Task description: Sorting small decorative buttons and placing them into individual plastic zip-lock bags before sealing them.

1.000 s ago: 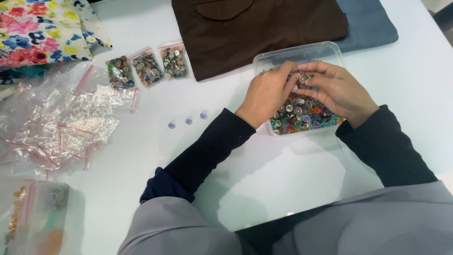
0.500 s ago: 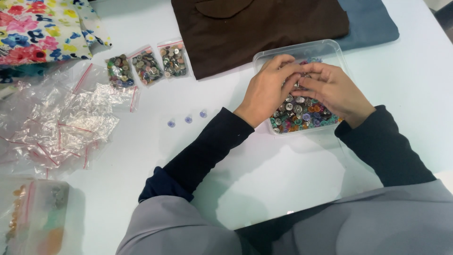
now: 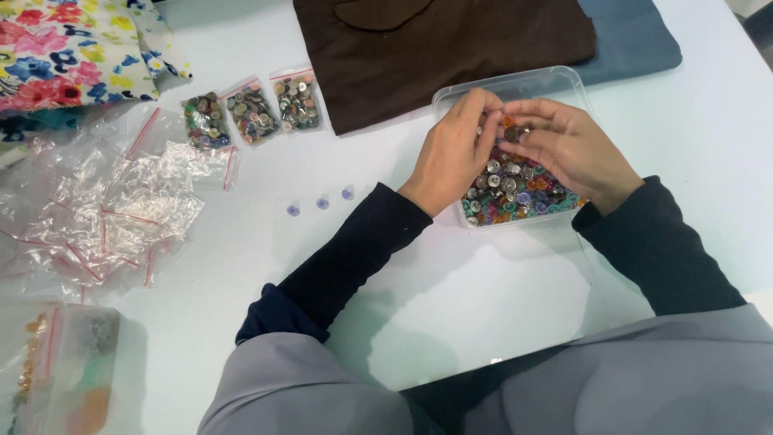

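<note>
A clear plastic box (image 3: 515,80) full of mixed coloured buttons (image 3: 515,189) stands on the white table. Both my hands hover over it, fingertips meeting. My left hand (image 3: 451,153) has its fingers bent inward, pinching at something small I cannot make out. My right hand (image 3: 568,149) holds a small dark button between thumb and fingers. Three pale purple buttons (image 3: 320,203) lie in a row on the table left of the box.
Three small zip bags of buttons (image 3: 251,113) lie at the back left. A heap of empty clear zip bags (image 3: 105,209) covers the left side. Brown cloth (image 3: 451,44) and blue cloth (image 3: 636,40) lie behind the box; floral fabric (image 3: 72,48) at far left.
Both hands have lifted slightly from the buttons toward the back of the box, fingertips now meeting above the pile.
</note>
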